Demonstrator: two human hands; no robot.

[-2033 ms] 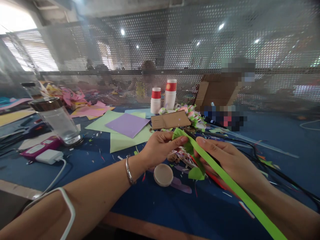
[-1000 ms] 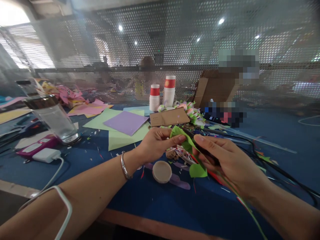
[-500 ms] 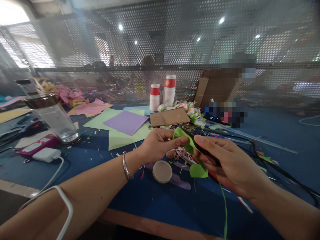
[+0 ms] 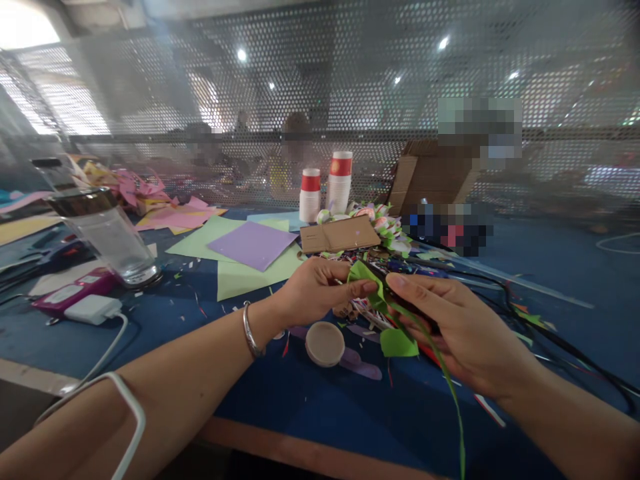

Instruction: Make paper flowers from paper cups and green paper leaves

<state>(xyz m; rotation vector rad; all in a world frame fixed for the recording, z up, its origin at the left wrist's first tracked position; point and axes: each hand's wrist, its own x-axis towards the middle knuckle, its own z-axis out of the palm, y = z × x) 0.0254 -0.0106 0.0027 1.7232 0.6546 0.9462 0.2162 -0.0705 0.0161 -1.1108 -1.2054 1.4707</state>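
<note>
Green paper (image 4: 366, 275) held above a littered blue table (image 4: 280, 413)

Head camera, my remote post. I have the left hand (image 4: 320, 287) pinching the crumpled green paper between thumb and finger. The right hand (image 4: 445, 317), just beside it, is closed on a slim dark tool (image 4: 379, 271); its kind I cannot tell. A narrow green strip (image 4: 454, 393) hangs past the right hand toward the near edge.

Surface: scraps scattered about. A round pale lid (image 4: 325, 344) lies below the hands, purple pieces beside it. Beyond, a flat cardboard piece (image 4: 340, 233) and two stacks of paper cups (image 4: 339, 183). To the left, a purple sheet (image 4: 253, 245) on light green sheets (image 4: 235, 283), a glass bottle (image 4: 117, 247), a magenta power strip (image 4: 75, 292).

Room: a perforated screen (image 4: 350, 80) behind the table, ceiling lights (image 4: 242, 55) showing; a cardboard box (image 4: 435, 177) stands before it, right of the cups.
</note>
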